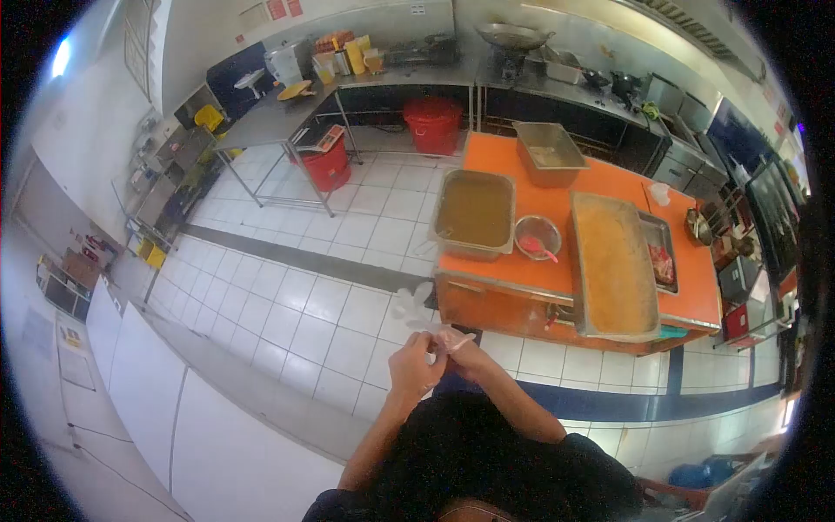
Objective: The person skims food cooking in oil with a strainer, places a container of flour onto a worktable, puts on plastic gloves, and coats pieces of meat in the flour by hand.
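My left hand and my right hand meet in front of my body, fingers bent and pinched together. A clear plastic glove is gripped between them, its limp fingers spread out beyond my fingertips. Thin translucent plastic also lies over part of my right hand; whether that is the same glove or another one, I cannot tell. The fingertips partly cover each other. Both hands are apart from the orange table, to its left and near side.
On the table stand a deep pan of brownish liquid, another deep metal pan, a bowl with something pink and a large tray of orange-brown powder. Red buckets stand under the steel counter. White tiled floor lies left.
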{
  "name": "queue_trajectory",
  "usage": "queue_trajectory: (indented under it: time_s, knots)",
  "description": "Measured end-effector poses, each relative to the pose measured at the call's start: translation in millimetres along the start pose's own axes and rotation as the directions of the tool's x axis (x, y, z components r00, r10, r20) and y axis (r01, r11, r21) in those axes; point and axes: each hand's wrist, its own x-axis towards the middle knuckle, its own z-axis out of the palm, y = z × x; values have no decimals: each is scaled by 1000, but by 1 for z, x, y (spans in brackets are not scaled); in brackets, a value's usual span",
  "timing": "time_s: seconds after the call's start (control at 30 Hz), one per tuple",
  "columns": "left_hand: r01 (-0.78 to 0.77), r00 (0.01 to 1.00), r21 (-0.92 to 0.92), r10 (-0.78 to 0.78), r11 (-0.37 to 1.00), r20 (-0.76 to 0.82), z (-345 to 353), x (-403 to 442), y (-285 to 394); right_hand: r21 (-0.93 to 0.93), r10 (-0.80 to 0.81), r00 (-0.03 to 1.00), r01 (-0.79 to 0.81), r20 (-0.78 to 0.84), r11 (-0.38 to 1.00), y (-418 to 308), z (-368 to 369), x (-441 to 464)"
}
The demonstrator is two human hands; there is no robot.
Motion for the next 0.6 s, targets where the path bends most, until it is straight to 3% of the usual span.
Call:
queue_trajectory:
  time_s: [0.07,0.13,0.17,0.23,0.3,0.37,0.43,0.5,0.57,0.6]
  knots:
    - [7,1000,35,-6,999,-3,-1,-5,-3,6,18,999,-18,38,1000,7,-9,5]
    - [84,996,-23,-84,996,-11,-6,-7,-2,413,141,990,-117,-26,903,12,-26,15]
    - [90,996,-21,-90,996,-15,-4,-10,-2,410,146,989,-124,-22,903,5,-17,12]
    - [83,996,-53,-85,995,-36,2,-18,-1,532,-196,975,221,-103,817,-12,13,2]
    - [62,993,-65,-68,996,-101,3,-20,2,620,-201,969,248,-146,744,1,14,11]
    - [36,985,-75,-48,996,-167,3,-21,1,166,-389,903,419,-185,893,5,24,8]
    - [-38,988,-18,35,999,-152,1,-23,-2,-329,-570,814,510,-112,794,-3,39,3]
    - [-120,974,-35,110,992,-199,-4,-22,3,-543,-640,768,525,-31,655,-8,48,10]
    - [-202,952,-45,185,978,-242,-8,-23,7,-547,-621,780,490,-73,679,-15,51,25]
    - [-218,961,-29,209,976,-180,-9,-29,8,-543,-617,784,491,-66,682,-16,46,29]
